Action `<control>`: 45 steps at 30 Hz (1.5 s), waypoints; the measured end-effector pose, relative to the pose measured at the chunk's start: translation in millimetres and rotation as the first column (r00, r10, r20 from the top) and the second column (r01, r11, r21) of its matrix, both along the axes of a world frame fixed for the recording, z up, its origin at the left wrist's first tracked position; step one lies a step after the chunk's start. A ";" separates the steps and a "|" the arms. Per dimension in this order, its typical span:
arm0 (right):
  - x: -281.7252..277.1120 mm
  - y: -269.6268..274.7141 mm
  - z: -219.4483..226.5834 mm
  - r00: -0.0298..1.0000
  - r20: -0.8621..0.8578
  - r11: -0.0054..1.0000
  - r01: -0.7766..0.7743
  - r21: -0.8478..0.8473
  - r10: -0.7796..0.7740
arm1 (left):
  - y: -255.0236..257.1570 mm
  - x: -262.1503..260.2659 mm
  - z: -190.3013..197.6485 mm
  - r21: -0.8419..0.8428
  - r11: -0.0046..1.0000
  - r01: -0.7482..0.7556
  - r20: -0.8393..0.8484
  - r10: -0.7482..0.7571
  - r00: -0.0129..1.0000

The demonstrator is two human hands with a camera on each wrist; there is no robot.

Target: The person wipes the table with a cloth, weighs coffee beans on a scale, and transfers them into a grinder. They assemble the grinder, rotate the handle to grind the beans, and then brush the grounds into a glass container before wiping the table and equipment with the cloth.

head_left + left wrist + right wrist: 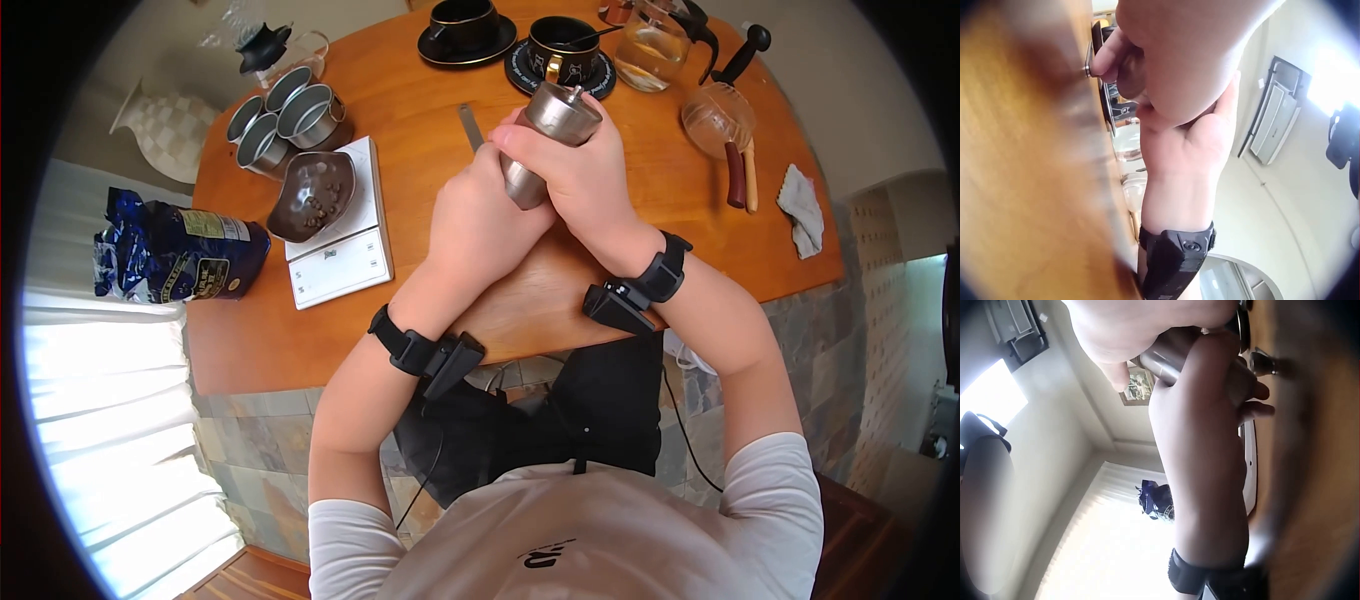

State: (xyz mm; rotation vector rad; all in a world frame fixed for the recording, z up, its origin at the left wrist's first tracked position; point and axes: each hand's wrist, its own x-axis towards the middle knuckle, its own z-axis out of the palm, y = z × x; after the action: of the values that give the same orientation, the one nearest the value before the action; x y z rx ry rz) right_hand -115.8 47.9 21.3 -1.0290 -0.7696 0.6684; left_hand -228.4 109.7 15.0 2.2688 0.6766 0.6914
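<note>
You have both hands on the steel coffee grinder (pixel 545 135), held tilted above the round wooden table (pixel 640 215), near its middle; your left hand (pixel 480 225) wraps its fingers round the lower body of the grinder, and your right hand (pixel 575 175) curls round its upper part, just beneath the cap. Both grips are closed on the metal (the wrist views show the fingers wrapped round it, though blurred and too close to tell more).

To your left on the table sits a white scale (pixel 340 240) bearing a dark dish (pixel 312 195) with a few coffee beans in it; behind that stand four metal cups (pixel 285 120) clustered together, and a blue coffee bag (pixel 175 260) lies at the table's left edge. Beyond the grinder are two black cups on saucers (pixel 470 30), a glass kettle (pixel 655 45), and a glass dripper (pixel 715 115); a grey cloth (pixel 803 205) lies near the right edge.
</note>
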 end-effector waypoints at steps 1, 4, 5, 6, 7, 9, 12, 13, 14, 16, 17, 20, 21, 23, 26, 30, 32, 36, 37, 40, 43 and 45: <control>1.6 -1.3 2.4 0.999 0.051 1.000 0.008 -0.007 -0.007 | -1.5 1.8 0.0 0.000 1.000 0.002 0.001 -0.002 1.000; 5.6 -2.1 1.7 0.993 0.120 1.000 0.000 -0.005 0.001 | -4.1 3.6 -4.3 -0.176 0.981 0.083 0.128 -0.060 0.990; 6.1 -1.3 0.4 0.991 0.135 1.000 -0.013 0.009 0.011 | -1.6 3.4 -10.9 -0.263 0.944 0.199 0.209 -0.146 0.967; 8.5 -2.6 0.7 0.991 0.131 1.000 -0.022 0.008 0.021 | -0.1 1.8 -14.6 -0.334 0.888 0.317 0.296 -0.221 0.929; 13.8 -4.4 3.3 0.978 0.124 0.985 -0.173 0.022 0.169 | 1.2 -0.8 -12.5 -0.330 0.891 0.310 0.295 -0.215 0.931; 17.9 -6.2 7.0 0.944 0.113 0.948 -0.317 0.039 0.311 | 0.8 -7.5 -6.7 -0.760 0.432 0.485 0.382 -0.307 0.872; 25.3 -7.1 6.5 0.801 0.003 0.787 -0.589 0.184 0.598 | -2.8 -7.2 0.2 -0.780 0.335 0.528 0.425 -0.334 0.841; 26.2 -8.2 7.9 0.804 0.005 0.790 -0.584 0.187 0.594 | -0.7 -7.0 1.4 -0.781 0.306 0.545 0.437 -0.356 0.826; 26.9 -8.8 10.5 0.831 -0.025 0.827 -0.549 0.123 0.555 | 5.2 -6.7 3.2 -0.779 0.306 0.547 0.435 -0.364 0.824; 22.2 -5.1 8.9 0.899 -0.029 0.890 -0.428 0.159 0.438 | 17.1 -5.9 5.7 -0.749 0.517 0.416 0.253 -0.356 0.899; 19.1 -5.0 7.5 0.903 -0.030 0.893 -0.420 0.163 0.430 | 15.9 -5.1 3.1 -0.748 0.515 0.418 0.250 -0.365 0.897; 3.8 -5.9 5.3 0.998 -0.047 0.994 0.037 0.104 -0.032 | 7.3 -6.9 2.0 0.095 0.991 0.093 0.088 -0.102 0.991; -0.2 -5.6 4.4 0.998 -0.052 0.993 0.043 0.107 -0.037 | 2.5 -5.2 3.9 0.098 0.990 0.099 0.083 -0.107 0.991; -8.1 -6.4 0.7 0.992 -0.017 0.987 0.122 0.104 -0.121 | -7.5 -1.5 2.7 0.106 0.994 -0.020 -0.075 0.028 0.997; -16.6 -5.3 -3.4 0.991 0.018 0.979 0.126 0.159 -0.131 | -0.1 0.5 -1.2 0.015 1.000 0.007 -0.027 -0.007 1.000; -13.8 -15.3 7.2 0.970 0.210 0.991 0.113 0.070 -0.126 | -1.0 -4.4 0.7 -0.192 0.966 0.175 0.025 -0.174 0.984; -5.7 -17.0 10.0 0.964 0.262 0.998 0.028 0.060 -0.042 | -1.1 -3.5 0.2 -0.306 0.903 0.300 0.178 -0.255 0.950; 15.6 -14.1 16.3 0.925 0.221 0.943 -0.328 0.050 0.310 | -2.2 -3.9 -12.2 -0.555 0.626 0.547 0.427 -0.350 0.834; 19.3 -12.4 16.3 0.895 0.133 0.896 -0.438 0.079 0.426 | 0.1 -5.3 -11.2 -0.643 0.502 0.579 0.423 -0.397 0.814; 28.0 -8.9 10.0 0.868 0.095 0.870 -0.491 0.032 0.487 | 12.4 -6.4 1.4 -0.818 0.418 0.395 0.152 -0.505 0.849; 19.8 -7.3 9.6 0.922 0.093 0.920 -0.384 0.078 0.377 | 12.9 -3.4 4.6 -0.543 0.740 0.396 0.172 -0.364 0.915; 5.6 -6.1 5.7 0.996 0.073 0.982 -0.071 0.176 0.059 | 2.5 -0.6 3.4 -0.354 0.879 0.321 0.285 -0.226 0.932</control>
State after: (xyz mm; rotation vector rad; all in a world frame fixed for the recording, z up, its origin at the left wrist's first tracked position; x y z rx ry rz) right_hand -110.2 41.8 27.0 -0.8691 -0.9085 0.6109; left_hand -229.1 112.2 18.4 1.8226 0.3291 0.6076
